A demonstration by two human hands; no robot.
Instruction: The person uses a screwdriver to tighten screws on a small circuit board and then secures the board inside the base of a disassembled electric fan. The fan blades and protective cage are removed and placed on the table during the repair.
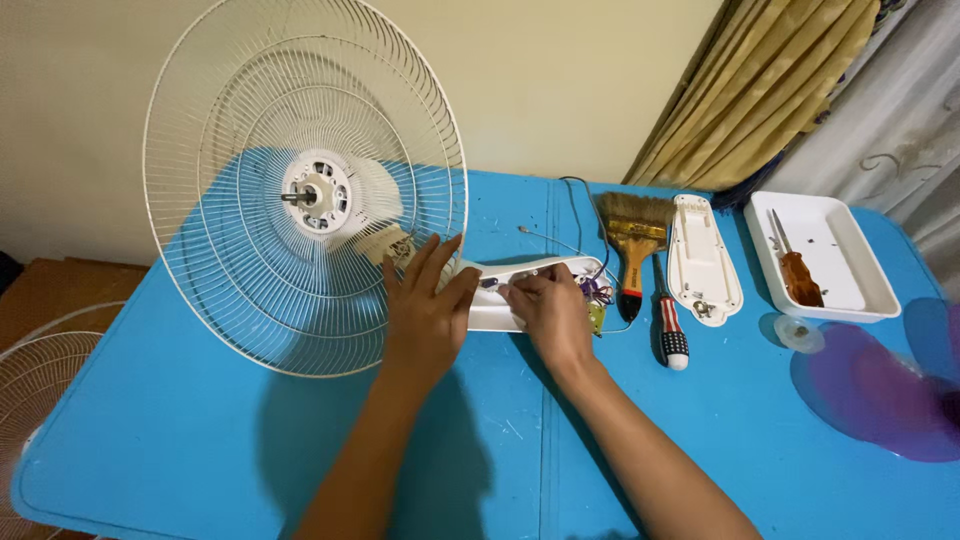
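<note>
A white wire fan guard (250, 130) with its motor hub (318, 195) lies tilted on the blue table (200, 440). The fan's open white base housing (540, 270) shows wires and a small circuit board (597, 300) at its right end. My left hand (425, 310) rests flat on the housing's left end, fingers spread, beside the guard's rim. My right hand (550, 310) has its fingers curled inside the housing, pinching at something small I cannot make out.
A paintbrush (635, 235), a striped-handle screwdriver (670, 325) and a white cover plate (703, 255) lie to the right. A white tray (860, 280) holds a brown-handled screwdriver (798, 272). A purple fan blade (880, 395) lies at far right, another guard (40, 390) on the floor at left.
</note>
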